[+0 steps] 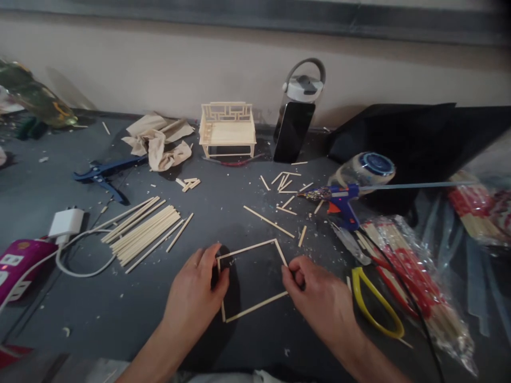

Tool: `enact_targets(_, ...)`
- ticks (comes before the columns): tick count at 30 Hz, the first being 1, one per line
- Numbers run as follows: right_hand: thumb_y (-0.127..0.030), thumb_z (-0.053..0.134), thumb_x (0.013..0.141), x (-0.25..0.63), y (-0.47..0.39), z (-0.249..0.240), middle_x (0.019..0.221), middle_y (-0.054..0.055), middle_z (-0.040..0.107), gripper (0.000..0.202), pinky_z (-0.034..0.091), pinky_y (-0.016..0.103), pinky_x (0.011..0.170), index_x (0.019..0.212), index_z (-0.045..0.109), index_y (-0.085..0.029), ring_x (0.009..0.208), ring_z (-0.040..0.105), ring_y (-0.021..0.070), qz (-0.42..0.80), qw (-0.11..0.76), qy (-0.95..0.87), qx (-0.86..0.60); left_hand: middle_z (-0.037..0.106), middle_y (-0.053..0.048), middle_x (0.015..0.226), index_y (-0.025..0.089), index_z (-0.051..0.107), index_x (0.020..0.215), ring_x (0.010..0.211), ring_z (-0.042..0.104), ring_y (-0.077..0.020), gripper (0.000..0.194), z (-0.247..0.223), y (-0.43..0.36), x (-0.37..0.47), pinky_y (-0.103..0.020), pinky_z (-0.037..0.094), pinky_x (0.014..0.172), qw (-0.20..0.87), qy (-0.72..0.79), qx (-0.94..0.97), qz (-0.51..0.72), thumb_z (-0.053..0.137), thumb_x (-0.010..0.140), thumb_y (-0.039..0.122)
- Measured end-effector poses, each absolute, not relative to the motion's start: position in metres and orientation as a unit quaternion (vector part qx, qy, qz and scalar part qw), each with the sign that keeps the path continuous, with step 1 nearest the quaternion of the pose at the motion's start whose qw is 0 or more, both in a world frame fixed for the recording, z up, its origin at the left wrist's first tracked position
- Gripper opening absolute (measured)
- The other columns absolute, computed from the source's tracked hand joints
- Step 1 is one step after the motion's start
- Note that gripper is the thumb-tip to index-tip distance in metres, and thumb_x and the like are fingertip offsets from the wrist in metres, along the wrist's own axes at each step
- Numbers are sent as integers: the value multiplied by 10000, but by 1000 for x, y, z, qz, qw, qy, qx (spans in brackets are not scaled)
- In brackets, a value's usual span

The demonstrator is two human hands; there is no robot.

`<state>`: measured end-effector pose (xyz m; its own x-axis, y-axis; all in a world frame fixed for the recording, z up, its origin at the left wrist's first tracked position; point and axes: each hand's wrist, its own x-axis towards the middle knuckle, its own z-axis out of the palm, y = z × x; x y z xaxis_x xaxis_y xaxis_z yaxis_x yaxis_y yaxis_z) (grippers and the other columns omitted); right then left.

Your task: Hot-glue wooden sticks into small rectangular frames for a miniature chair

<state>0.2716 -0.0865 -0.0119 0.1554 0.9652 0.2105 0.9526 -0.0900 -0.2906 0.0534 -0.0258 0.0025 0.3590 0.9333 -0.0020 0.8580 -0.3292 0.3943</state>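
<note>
Between my hands is a rectangular frame (256, 307) of thin wooden sticks, held a little tilted over the dark table. My left hand (197, 287) pinches its left side between thumb and fingers. On the opposite side, my right hand (315, 290) grips the right stick and hides the near right corner. Just beyond the frame lies a loose long stick (269, 221), with a short stick piece (302, 236) beside it. A row of cut sticks (146, 236) rests to the left of my left hand.
A miniature wooden bench (227, 133) stands at the back, near a phone (294, 132) leaning on a bottle (305, 88). A blue glue gun (345, 205) lies right, above yellow-handled scissors (377, 308) and bagged sticks (415, 271). Left are blue cutters (104, 173) and a purple power strip (27, 266).
</note>
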Motion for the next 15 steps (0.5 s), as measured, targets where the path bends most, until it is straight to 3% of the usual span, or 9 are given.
enact_targets(4, -352, 480, 896, 275, -85, -13, 500, -55, 529, 258, 280, 236, 452, 688, 546, -216, 418, 499, 96, 21, 174, -662, -729, 660, -78, 884, 146, 501, 1196, 785, 656, -223, 348, -1, -28, 52, -325, 516, 665, 134, 565, 808, 104, 475, 900, 327)
enact_targets(11, -391, 465, 901, 279, -80, -9, 463, -68, 499, 302, 263, 232, 411, 656, 521, -223, 355, 447, 83, 26, 158, -681, -715, 677, -35, 786, 182, 578, 1076, 700, 655, -197, 245, 1, -27, 53, -291, 481, 604, 119, 571, 808, 88, 449, 913, 313)
enact_targets(15, -397, 456, 903, 282, -71, -4, 493, -66, 522, 234, 299, 233, 421, 822, 570, -209, 395, 503, 100, 21, 169, -687, -706, 683, -33, 803, 191, 590, 1067, 697, 653, -193, 237, 1, -26, 54, -281, 463, 591, 132, 575, 803, 90, 457, 912, 311)
